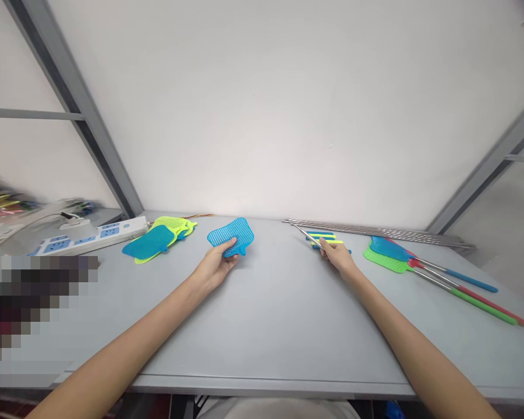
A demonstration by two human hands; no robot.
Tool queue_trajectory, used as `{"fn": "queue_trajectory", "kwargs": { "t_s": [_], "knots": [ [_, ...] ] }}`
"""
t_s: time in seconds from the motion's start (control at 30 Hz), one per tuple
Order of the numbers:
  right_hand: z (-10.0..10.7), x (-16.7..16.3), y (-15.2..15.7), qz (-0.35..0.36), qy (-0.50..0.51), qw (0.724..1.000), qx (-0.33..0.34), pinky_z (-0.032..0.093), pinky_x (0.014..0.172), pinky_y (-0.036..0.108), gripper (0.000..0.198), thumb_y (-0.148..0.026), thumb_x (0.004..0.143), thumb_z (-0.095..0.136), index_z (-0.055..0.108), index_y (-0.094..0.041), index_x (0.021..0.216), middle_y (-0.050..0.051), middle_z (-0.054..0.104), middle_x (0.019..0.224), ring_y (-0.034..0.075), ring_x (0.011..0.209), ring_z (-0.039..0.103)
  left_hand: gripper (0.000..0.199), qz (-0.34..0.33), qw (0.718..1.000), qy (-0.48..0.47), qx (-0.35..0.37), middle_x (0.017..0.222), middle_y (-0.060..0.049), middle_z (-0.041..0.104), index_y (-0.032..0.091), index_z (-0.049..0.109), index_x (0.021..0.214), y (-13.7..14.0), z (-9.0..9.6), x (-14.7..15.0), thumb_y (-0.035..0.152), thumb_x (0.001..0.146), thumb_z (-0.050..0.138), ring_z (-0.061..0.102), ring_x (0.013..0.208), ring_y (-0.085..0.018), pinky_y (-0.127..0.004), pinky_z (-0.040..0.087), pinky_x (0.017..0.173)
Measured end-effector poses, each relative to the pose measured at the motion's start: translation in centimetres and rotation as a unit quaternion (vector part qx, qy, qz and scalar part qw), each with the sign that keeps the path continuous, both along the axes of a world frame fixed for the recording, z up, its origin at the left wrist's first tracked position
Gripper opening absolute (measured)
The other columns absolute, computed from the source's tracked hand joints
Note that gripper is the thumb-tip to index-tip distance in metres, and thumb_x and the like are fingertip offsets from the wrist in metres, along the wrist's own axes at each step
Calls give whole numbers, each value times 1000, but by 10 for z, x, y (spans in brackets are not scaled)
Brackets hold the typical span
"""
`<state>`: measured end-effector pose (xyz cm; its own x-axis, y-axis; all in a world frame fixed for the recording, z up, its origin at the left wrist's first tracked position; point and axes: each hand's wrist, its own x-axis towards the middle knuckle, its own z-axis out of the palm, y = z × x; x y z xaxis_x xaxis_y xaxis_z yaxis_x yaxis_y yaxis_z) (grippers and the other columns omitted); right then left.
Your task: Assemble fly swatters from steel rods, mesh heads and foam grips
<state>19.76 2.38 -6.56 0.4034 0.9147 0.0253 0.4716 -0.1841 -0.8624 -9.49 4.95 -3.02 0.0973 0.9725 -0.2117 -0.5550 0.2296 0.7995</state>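
My left hand (216, 267) pinches a blue fly swatter head (231, 234), a perforated paddle with a short stub pointing down to the right. In my right hand (337, 256) is a thin metal rod (308, 235), its free end aimed up and to the left. Beneath and behind that hand lie several blue and yellow handle grips (327, 239), partly covered by my fingers. To the left, a pile of blue and yellow-green swatter heads (151, 243) rests on the table. The rod and the blue head are apart.
A bundle of metal rods (375, 231) lies along the wall. Assembled fly swatters (436, 279) in blue, red and green spread across the right side. A white power strip (100, 235) stands at the left on the grey table (262, 331). Metal posts rise at both sides.
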Motion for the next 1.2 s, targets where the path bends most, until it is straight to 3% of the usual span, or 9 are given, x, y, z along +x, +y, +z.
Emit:
{"fn": "queue_trajectory", "kwargs": {
  "t_s": [0.2,0.37,0.57,0.73,1.03,1.2],
  "knots": [
    [-6,5,6,-10,6,999,32,30,43,22,48,-60,64,35,49,-16,49,1,48,48,10,43,40,15,-14,1000,0,4,67,-1,58,13,54,72,0,-2,1,9,61,63,54,50,-8,-15,43,37],
    [-4,2,5,28,21,999,40,32,46,22,49,-61,64,35,48,-15,51,3,48,53,10,48,41,9,-16,1000,-8,12,60,0,56,13,52,69,-2,-1,1,17,66,60,52,45,-7,-13,41,33],
    [8,-15,-6,141,31,989,4,30,46,23,48,-59,66,35,50,-15,53,1,45,48,10,47,39,7,-5,998,-39,54,70,-3,60,12,55,73,-3,1,3,14,67,59,58,59,-9,-18,51,55],
    [22,-31,-19,233,20,972,-23,28,48,22,45,-56,66,41,53,-15,51,1,48,53,10,51,40,13,-3,997,-58,60,77,-4,61,11,58,74,-2,-1,4,4,64,59,59,72,-12,-24,51,71],
    [25,-40,-25,271,35,962,-27,29,49,22,45,-55,69,38,50,-15,51,0,45,53,9,52,40,19,-69,989,-1,134,86,-6,61,13,58,84,-11,3,7,10,65,60,58,79,-14,-27,48,77],
    [25,-46,-27,296,67,952,-32,29,48,22,45,-55,68,39,49,-15,52,0,44,51,8,49,39,16,-82,987,12,134,85,-5,61,13,59,82,-14,3,10,13,66,59,58,77,-14,-25,49,75]
  ]
}}
